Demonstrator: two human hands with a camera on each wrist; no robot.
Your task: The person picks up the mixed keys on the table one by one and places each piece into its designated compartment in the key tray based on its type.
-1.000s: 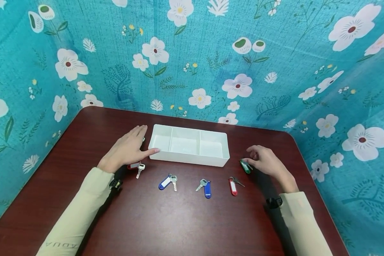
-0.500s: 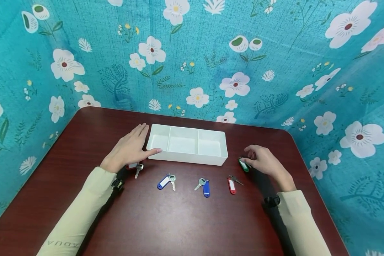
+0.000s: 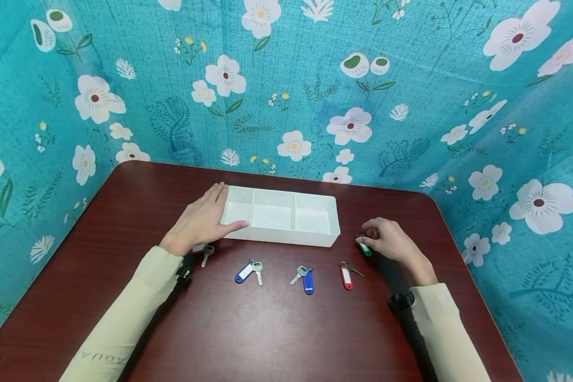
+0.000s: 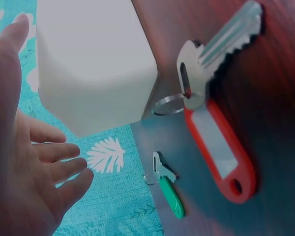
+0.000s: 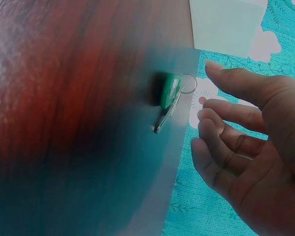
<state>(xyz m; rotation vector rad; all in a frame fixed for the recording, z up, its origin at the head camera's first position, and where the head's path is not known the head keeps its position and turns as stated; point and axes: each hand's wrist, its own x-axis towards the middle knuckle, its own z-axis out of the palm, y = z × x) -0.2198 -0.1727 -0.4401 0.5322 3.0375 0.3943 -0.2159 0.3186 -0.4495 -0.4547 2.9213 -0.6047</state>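
My left hand (image 3: 202, 217) is at the left end of a white three-compartment tray (image 3: 267, 233), fingers straight and thumb stretched across its front left corner. Under that wrist lies a key with a red tag (image 4: 219, 142); a green-tagged key (image 4: 169, 191) lies farther back, hidden by the hand in the head view. To the tray's right, my right hand (image 3: 389, 239) hovers at another green-tagged key (image 5: 171, 93). Its fingers are loosely bent, and the thumb tip (image 5: 215, 67) stands just off the key ring (image 5: 189, 83), with a gap showing in the right wrist view.
Two keys with blue tags, a left one (image 3: 244, 272) and a right one (image 3: 307, 281), lie in front of the tray. A second red-tagged key (image 3: 346, 277) is right of them. A blue floral curtain (image 3: 286, 95) hangs round the dark red table (image 3: 277, 329).
The left hand has shifted slightly right, now overlapping the tray's left end. The right hand has come a little closer to the green-tagged key. The camera view has shifted slightly.
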